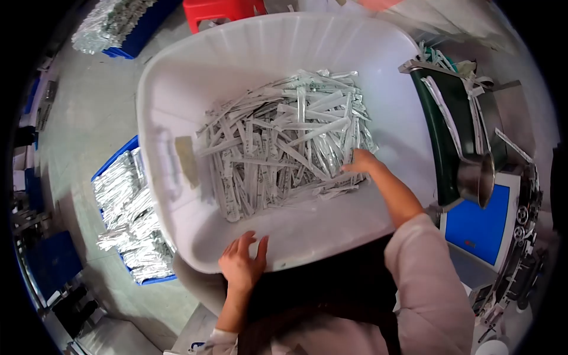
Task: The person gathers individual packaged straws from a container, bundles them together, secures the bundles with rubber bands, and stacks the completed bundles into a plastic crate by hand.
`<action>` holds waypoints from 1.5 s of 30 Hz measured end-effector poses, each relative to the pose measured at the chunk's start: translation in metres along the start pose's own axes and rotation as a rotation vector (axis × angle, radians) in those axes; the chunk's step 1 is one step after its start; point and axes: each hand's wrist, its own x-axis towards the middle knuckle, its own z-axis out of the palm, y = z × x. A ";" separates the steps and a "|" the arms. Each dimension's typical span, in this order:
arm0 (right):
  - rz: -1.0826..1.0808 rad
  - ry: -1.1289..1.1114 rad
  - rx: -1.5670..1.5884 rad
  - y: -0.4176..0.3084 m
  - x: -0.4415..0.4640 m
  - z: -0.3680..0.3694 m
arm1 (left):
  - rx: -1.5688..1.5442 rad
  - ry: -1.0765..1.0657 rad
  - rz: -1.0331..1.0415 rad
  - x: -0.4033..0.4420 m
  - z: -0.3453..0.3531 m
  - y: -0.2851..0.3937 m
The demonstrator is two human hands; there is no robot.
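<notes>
A large white plastic tub [195,236] sits in front of me with a heap of long, thin stick packets [284,142], white and silvery, spread over its bottom. My right hand [362,162] reaches in at the heap's right side, its fingers closed at the end of a stick packet [356,135]; the palm side is hidden. Over the tub's near rim, my left hand [241,259] is held with fingers apart and nothing in it.
To the left on the floor is a blue crate [115,160] of silver packets. Another blue crate [145,29] and a red stool [219,10] stand beyond. At right are a green conveyor belt [435,133], a metal cup [477,180] and a blue screen [479,222].
</notes>
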 end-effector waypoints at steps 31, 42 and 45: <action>0.684 0.561 0.615 0.040 0.100 0.030 | 0.032 -0.586 0.249 0.102 0.035 0.024; 0.480 0.258 1.174 -0.032 0.005 -0.044 | 0.059 -0.869 0.124 0.103 0.053 -0.015; 0.036 0.404 0.496 -0.051 0.008 -0.032 | -0.051 -0.801 0.158 0.105 0.052 -0.008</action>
